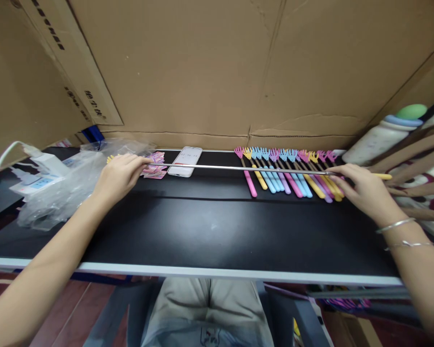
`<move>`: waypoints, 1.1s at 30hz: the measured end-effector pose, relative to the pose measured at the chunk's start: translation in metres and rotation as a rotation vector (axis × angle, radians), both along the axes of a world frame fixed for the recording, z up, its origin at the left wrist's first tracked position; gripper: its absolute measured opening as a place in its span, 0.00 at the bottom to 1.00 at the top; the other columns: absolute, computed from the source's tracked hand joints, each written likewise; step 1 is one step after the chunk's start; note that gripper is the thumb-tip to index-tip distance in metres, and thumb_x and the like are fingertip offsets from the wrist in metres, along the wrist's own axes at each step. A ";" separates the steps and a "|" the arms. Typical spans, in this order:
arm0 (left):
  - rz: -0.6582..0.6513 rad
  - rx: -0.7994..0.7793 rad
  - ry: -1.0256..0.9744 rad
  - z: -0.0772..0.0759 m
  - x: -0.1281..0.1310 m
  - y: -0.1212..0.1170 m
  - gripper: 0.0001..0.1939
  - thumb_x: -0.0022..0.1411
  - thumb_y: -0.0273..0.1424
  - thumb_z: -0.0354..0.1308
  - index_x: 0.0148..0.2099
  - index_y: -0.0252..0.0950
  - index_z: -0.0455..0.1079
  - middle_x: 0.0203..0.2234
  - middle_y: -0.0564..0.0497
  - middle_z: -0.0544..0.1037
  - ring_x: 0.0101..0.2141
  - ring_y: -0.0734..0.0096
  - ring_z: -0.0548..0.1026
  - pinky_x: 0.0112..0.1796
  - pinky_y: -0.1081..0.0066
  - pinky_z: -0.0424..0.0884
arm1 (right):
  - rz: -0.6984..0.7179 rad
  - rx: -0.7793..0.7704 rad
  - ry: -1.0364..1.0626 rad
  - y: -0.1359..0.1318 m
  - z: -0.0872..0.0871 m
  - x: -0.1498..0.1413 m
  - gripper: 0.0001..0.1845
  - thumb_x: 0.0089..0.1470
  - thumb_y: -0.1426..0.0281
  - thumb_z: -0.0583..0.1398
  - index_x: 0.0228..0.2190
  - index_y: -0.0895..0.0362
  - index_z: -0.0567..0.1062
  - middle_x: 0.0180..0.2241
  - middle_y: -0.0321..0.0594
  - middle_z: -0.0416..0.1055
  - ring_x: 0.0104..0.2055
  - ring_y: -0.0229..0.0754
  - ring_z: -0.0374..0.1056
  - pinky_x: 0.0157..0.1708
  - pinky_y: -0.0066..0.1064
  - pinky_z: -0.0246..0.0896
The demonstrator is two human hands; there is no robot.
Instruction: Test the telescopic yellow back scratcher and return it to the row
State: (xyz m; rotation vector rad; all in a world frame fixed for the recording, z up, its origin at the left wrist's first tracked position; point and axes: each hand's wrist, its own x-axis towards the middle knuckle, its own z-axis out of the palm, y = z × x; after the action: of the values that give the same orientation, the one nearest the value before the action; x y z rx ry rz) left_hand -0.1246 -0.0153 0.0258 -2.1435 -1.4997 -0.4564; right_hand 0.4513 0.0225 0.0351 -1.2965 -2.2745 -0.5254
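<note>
A telescopic back scratcher [217, 167] is drawn out long and held level above the black table. My left hand [121, 171] is closed round its head end; a bit of yellow claw shows beyond the fingers. At the other end my right hand [361, 185] grips it, with the yellow handle poking out to the right. Beneath the rod's right half lies a row of short back scratchers [271, 180] in pink, yellow, blue and purple, claws toward the back. Small pink printed cards [157, 166] lie just beside my left hand.
A white phone [184, 161] lies near the back. Clear plastic bags [58, 197] and a white power strip [39, 180] with cables crowd the left. Cardboard [188, 67] walls the rear. At right stands a tilted white bottle [379, 137] by patterned fabric [427, 178].
</note>
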 end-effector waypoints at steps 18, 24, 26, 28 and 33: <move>-0.093 0.085 0.080 0.003 0.020 -0.006 0.18 0.69 0.34 0.42 0.45 0.44 0.74 0.38 0.54 0.81 0.35 0.72 0.77 0.44 0.68 0.67 | 0.016 0.245 -0.310 -0.014 0.000 -0.025 0.22 0.63 0.62 0.48 0.37 0.59 0.79 0.32 0.46 0.78 0.31 0.47 0.72 0.30 0.34 0.61; -0.241 0.079 0.071 0.001 0.061 -0.011 0.16 0.68 0.33 0.44 0.43 0.46 0.75 0.34 0.55 0.81 0.33 0.71 0.78 0.40 0.69 0.68 | 0.096 0.061 -0.279 -0.025 -0.001 -0.069 0.19 0.63 0.64 0.47 0.39 0.50 0.77 0.34 0.39 0.78 0.35 0.45 0.72 0.38 0.36 0.62; -0.296 0.062 0.079 0.001 0.072 -0.014 0.16 0.68 0.32 0.45 0.43 0.45 0.75 0.32 0.54 0.81 0.32 0.72 0.78 0.39 0.69 0.68 | 0.123 -0.018 -0.252 -0.029 -0.001 -0.083 0.18 0.63 0.62 0.47 0.39 0.48 0.76 0.35 0.37 0.78 0.35 0.44 0.72 0.39 0.36 0.62; -0.330 0.051 0.068 -0.001 0.083 -0.016 0.15 0.68 0.32 0.45 0.42 0.45 0.75 0.30 0.54 0.81 0.30 0.72 0.77 0.36 0.70 0.67 | 0.161 -0.050 -0.223 -0.031 -0.001 -0.095 0.18 0.63 0.61 0.48 0.39 0.49 0.76 0.33 0.39 0.77 0.34 0.44 0.72 0.38 0.37 0.62; -0.392 0.084 0.055 -0.005 0.105 -0.016 0.15 0.69 0.32 0.46 0.41 0.43 0.75 0.27 0.53 0.80 0.26 0.73 0.76 0.30 0.72 0.65 | 0.232 -0.048 -0.126 -0.035 -0.003 -0.121 0.17 0.63 0.63 0.48 0.38 0.51 0.76 0.32 0.42 0.75 0.33 0.44 0.71 0.34 0.36 0.64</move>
State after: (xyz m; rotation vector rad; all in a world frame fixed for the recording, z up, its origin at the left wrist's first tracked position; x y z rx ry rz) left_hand -0.0200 -0.0317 0.0210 -2.3647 -1.0091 -0.5759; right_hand 0.3301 -0.0123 0.0325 -1.0281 -2.5142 -0.4846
